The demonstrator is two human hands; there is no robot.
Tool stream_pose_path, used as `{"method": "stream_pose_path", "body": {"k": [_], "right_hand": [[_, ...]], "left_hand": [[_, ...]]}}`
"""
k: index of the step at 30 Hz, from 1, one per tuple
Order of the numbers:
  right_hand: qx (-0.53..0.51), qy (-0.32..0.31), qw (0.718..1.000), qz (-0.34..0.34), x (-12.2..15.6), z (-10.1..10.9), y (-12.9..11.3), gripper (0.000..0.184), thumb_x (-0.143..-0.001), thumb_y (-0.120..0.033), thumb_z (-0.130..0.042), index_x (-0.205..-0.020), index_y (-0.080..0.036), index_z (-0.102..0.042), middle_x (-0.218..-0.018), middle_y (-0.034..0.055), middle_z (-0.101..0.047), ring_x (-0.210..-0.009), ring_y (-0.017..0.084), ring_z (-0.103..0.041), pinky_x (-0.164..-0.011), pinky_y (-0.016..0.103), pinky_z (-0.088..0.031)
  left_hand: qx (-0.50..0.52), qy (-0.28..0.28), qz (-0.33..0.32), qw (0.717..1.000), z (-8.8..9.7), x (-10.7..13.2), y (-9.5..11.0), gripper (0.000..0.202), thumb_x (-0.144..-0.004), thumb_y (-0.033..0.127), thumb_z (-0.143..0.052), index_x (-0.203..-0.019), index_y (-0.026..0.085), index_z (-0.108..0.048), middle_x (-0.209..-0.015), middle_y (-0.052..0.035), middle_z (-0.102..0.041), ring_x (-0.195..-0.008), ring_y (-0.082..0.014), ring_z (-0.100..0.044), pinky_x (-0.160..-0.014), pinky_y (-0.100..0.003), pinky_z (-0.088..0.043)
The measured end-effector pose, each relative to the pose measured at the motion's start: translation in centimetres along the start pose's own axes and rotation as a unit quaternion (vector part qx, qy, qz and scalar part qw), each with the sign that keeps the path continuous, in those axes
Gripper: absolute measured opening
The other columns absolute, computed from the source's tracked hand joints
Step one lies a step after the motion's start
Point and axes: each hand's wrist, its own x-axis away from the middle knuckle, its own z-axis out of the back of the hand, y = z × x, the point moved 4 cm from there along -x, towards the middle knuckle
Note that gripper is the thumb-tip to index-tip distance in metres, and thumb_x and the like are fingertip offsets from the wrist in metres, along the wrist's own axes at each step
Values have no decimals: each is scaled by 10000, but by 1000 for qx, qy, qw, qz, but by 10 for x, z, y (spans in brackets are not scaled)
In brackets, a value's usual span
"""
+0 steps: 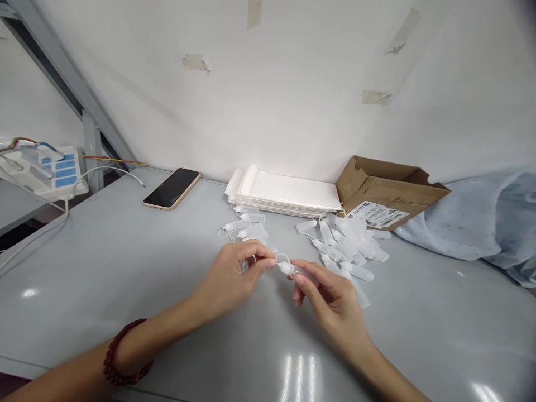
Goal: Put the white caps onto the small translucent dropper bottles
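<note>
Glossy grey desk (184, 346) fills the lower frame; at centre the right hand (329, 290) grips a small translucent white plastic dropper bottle (287, 268), the left hand (234, 273) pinched just beside its tip, on what is unclear; similar bottles (354, 239) lie heaped centre and right-centre, finished or not unclear

A dark red bracelet (110, 358) of small, rounded beads circled the left forearm (167, 329); the right forearm (377, 365), left hand (231, 274) and right hand (336, 298) were bare.
</note>
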Motion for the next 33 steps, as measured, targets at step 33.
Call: {"method": "stream_pose_path", "body": {"k": [33], "right_hand": [[-123,-8,984,-131,3,-11,6,286,-878,-383,-526,-932,-167,-705,-562,-20,-579,-448,93,-533,-481,218,-454]], "left_hand": [[-10,-48,32,998,-9,1,-12,228,-878,318,-461,-754,180,-593,-721,0,-625,-699,-148,-569,-632,-248,-421]]}}
